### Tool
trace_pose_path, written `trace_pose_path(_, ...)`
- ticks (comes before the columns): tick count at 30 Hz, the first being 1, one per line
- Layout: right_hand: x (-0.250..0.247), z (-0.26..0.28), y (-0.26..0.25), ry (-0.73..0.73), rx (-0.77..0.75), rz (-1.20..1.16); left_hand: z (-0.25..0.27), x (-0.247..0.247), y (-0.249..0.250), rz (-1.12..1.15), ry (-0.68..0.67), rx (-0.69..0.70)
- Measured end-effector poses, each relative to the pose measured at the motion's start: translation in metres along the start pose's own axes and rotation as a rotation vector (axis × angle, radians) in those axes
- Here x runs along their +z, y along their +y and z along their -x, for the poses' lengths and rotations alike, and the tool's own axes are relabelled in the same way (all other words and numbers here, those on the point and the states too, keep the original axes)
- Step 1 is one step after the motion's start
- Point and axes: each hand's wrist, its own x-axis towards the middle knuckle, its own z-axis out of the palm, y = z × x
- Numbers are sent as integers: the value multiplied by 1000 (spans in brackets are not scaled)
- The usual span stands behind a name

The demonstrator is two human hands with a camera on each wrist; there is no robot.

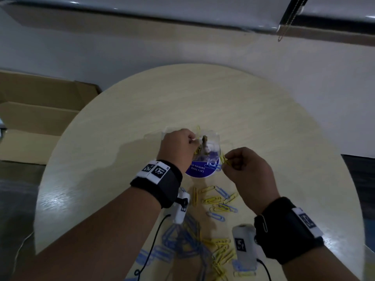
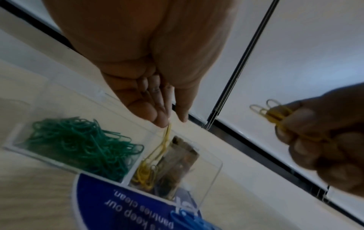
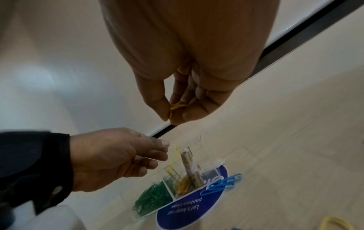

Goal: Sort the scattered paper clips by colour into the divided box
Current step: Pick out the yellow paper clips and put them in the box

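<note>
Paper clips in yellow and blue (image 1: pixel 217 201) lie scattered on the round table (image 1: pixel 125 110) at six o'clock from the divided box (image 2: pixel 208 169), with a denser heap nearer to us. We see the clear box near the table's middle, resting partly on a round blue sticker (image 3: pixel 189 210) with white lettering. One compartment holds green clips (image 2: pixel 82 144); the next one holds yellow clips (image 2: pixel 143 172) and a brownish roll-like object (image 2: pixel 177 160) standing tilted inside. A few blue clips (image 3: pixel 222 185) lie on the sticker just beside the box.

Our left hand (image 1: pixel 178 145) hangs over the yellow compartment, fingertips pinching a linked string of yellow clips (image 2: pixel 164 143) that dangles into it. Our right hand (image 1: pixel 249 169), at four o'clock from the box, pinches a small bunch of yellow clips (image 2: pixel 273 113) between thumb and fingers. Both wrists wear black bands (image 1: pixel 160 181) with printed markers.
</note>
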Motion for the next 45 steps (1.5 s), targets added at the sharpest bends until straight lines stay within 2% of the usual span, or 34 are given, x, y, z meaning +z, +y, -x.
trace_pose_path(3,4,-13,-1,-4,25,15,1,-12,0,52,51,24)
trace_pose_path(6,12,-27,-5,10,14,38,9,-33,-9,185,162,-46)
trace_pose_path(8,20,-36,-10,20,4,64,19,-47,-19,191,209,-59)
trace_pose_path(11,34,-50,-20,-12,4,122,40,-61,-33,145,228,-53)
trace_pose_path(14,43,-58,-24,-121,-23,283,64,-70,-47,110,240,-76)
trace_pose_path(19,35,-86,-28,-41,-101,483,101,-82,-78,198,262,-174)
trace_pose_path(23,49,-110,-27,-292,-153,701,129,-92,-96,189,255,-227)
trace_pose_path(25,55,-112,-28,-374,-159,802,142,-99,-103,160,258,-235)
trace_pose_path(29,57,-110,-28,-255,-290,880,161,-114,-122,184,312,-283)
trace_pose_path(33,57,-95,-34,-137,-449,788,178,-126,-145,166,340,-325)
trace_pose_path(36,56,-81,-28,-153,-513,750,191,-129,-154,18,306,-324)
trace_pose_path(38,54,-69,-20,-186,-529,709,196,-127,-161,-114,228,-294)
trace_pose_path(40,49,-52,-15,-136,-539,604,198,-121,-166,-181,147,-227)
trace_pose_path(43,43,-5,-8,-67,-559,487,197,-109,-164,-248,38,-133)
trace_pose_path(45,43,34,7,-103,-490,508,195,-100,-158,-293,-14,-68)
